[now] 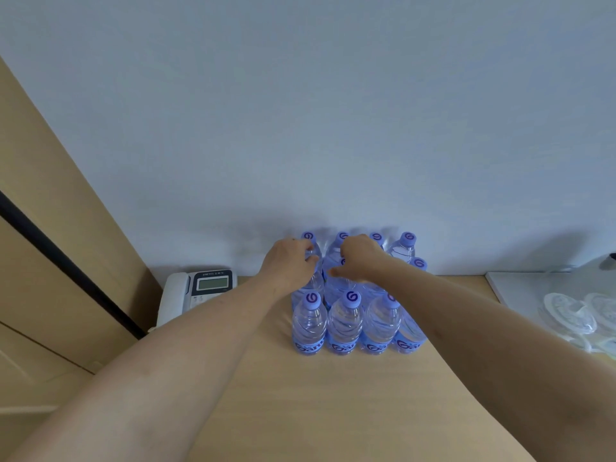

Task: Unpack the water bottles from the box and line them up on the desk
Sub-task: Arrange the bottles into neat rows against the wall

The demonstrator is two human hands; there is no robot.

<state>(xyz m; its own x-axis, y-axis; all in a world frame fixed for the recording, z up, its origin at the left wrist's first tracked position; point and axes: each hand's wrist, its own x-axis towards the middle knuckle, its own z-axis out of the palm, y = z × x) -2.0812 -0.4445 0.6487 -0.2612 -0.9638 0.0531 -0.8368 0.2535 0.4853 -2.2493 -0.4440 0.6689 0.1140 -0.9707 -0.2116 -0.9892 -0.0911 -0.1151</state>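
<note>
Against a pale wall (300, 111): a light wooden desk (333, 411), spreading across the lower view, bare forearms crossing over it from both lower corners. Left of that, tan panelling (50, 228) split by a dark diagonal strip. Far right on the desk, a white tray (510, 288) bearing clear plastic lids (573, 311), slightly blurred.

Mid-desk, close to the wall: water bottles (346, 321) standing upright in tight rows, sides touching, blue labels and lavender caps with a swirl mark. Nearest row: four, the rightmost partly hidden by the right forearm. Rearmost row: four caps showing just in front of the wall. Middle rows mostly hidden behind hands and wrists; full count not clear.

Left of the bottles, apart from them, near the desk's back corner: a white desk phone (196, 295) with a grey display, handset cradled on its left side.

Over the middle of the bottle block, left hand (290, 261), fingers curled round the neck of a bottle on the left side of the block, below its cap. Just beside it, right hand (360, 258), fingers bent downward among the bottle tops, thumb pointing left; whether gripping a bottle or merely touching one, impossible to tell.
</note>
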